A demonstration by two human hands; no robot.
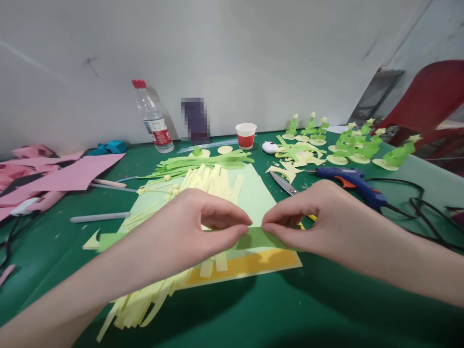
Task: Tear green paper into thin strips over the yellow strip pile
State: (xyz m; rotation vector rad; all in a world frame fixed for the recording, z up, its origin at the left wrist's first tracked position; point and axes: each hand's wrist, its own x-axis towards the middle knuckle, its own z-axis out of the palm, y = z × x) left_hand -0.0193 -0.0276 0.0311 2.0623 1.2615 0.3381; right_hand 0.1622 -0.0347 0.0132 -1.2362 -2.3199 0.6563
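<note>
Both hands pinch one long green paper strip [258,238], which stretches sideways in front of me. My left hand [206,217] holds it between thumb and forefinger, and its far end shows beyond my wrist at the left. A short way to the right, my right hand [308,215] pinches the same strip by its edge. Beneath the hands lie pale yellow paper strips [217,181], a pale green sheet [257,188] and a sheet with an orange band [268,261]. Scissors [283,183] lie partly hidden behind my right hand.
A blue glue gun [351,181] with a black cord rests at the right, before several small green paper trees [358,145]. Behind stand a water bottle [155,123] and a paper cup [246,136]. Green strips [199,164] lie mid-table. Pink paper [72,174] covers the left.
</note>
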